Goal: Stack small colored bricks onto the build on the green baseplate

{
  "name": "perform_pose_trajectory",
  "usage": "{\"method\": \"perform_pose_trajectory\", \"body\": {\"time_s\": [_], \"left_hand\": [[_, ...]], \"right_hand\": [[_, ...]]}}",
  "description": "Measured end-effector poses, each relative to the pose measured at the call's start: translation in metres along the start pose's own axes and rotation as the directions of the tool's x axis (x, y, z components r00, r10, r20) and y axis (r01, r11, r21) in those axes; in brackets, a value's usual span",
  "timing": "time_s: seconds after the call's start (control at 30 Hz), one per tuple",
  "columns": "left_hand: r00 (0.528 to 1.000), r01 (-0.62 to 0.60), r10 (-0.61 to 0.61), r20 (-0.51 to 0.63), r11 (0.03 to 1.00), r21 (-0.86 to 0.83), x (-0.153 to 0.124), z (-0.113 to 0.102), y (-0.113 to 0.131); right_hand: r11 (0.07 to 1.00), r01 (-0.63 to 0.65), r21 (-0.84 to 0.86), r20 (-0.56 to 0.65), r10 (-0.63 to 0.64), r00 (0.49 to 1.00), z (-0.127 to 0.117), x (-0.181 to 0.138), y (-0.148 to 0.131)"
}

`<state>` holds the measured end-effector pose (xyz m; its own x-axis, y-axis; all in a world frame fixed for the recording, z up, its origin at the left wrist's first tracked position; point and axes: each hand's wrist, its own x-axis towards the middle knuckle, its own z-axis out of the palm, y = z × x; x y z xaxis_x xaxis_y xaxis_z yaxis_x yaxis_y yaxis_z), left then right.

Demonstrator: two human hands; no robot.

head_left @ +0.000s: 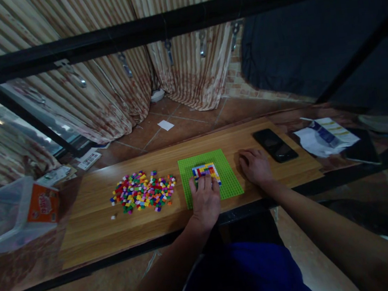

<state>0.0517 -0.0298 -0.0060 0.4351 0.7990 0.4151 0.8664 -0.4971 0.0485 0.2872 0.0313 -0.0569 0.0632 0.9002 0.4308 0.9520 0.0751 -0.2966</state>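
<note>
Lime-green plastic is making up the studded baseplate [231, 178], which is lying flat on the wood-grain tabletop [94, 195], right in front of the person. Near its middle, a small patch of toy bricks [204, 167] is showing white, yellow, red and blue. The left hand [206, 200] is reaching over the patch's near side, fingers bent downward and touching or nearly touching it; I cannot tell whether they are pinching a brick. The right hand [256, 166] is resting on the wood just beside the baseplate, loosely curled, between it and a black smartphone [275, 145]; whether anything is tucked inside, I cannot tell.

Left of the baseplate, a multicoloured heap of loose bricks [143, 193] is spreading out, with one white brick [113, 217] lying apart. To my eye, the left hand is setting or seating a brick in the patch. Such a move is calling for careful alignment with the studs, then a straight, even push from the fingertips.
</note>
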Motion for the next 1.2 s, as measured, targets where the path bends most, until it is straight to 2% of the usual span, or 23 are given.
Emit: {"method": "perform_pose_trajectory", "body": {"time_s": [0.23,0.33,0.43,0.57,0.67,0.8,0.9,1.0,1.2], "left_hand": [[0.996,0.089,-0.089,0.005,0.989,-0.119,-0.011,-0.012,-0.002],[0.982,0.181,-0.188,-0.027,0.971,-0.153,-0.031,-0.021,-0.016],[0.948,0.286,-0.305,-0.087,0.941,-0.180,-0.059,-0.027,-0.041],[0.859,0.472,-0.494,-0.133,0.866,-0.169,-0.101,-0.035,-0.081],[0.770,0.596,-0.618,-0.157,0.785,-0.170,-0.125,-0.042,-0.108],[0.619,0.748,-0.767,-0.170,0.642,-0.171,-0.140,-0.049,-0.138],[0.570,0.788,-0.805,-0.163,0.592,-0.168,-0.139,-0.051,-0.154],[0.576,0.780,-0.799,-0.172,0.600,-0.176,-0.135,-0.049,-0.160],[0.715,0.667,-0.688,-0.124,0.725,-0.172,-0.122,-0.036,-0.143]], "right_hand": [[1.000,0.018,0.000,-0.021,-0.018,1.000,0.001,0.000,0.000],[1.000,0.025,-0.012,-0.013,-0.026,1.000,0.001,0.000,0.001],[0.999,0.040,-0.025,-0.011,-0.040,0.999,0.002,0.000,0.002],[0.998,0.060,-0.036,-0.010,-0.061,0.998,0.004,-0.001,0.008],[0.996,0.076,-0.042,-0.031,-0.078,0.996,0.008,-0.002,0.013],[0.994,0.096,-0.047,-0.025,-0.097,0.995,0.010,-0.002,0.016],[0.994,0.109,-0.031,-0.019,-0.110,0.994,0.007,-0.003,0.015],[0.992,0.124,-0.018,0.009,-0.124,0.992,0.004,-0.003,0.014],[0.992,0.126,-0.030,0.009,-0.126,0.992,0.008,-0.002,0.019]]}}
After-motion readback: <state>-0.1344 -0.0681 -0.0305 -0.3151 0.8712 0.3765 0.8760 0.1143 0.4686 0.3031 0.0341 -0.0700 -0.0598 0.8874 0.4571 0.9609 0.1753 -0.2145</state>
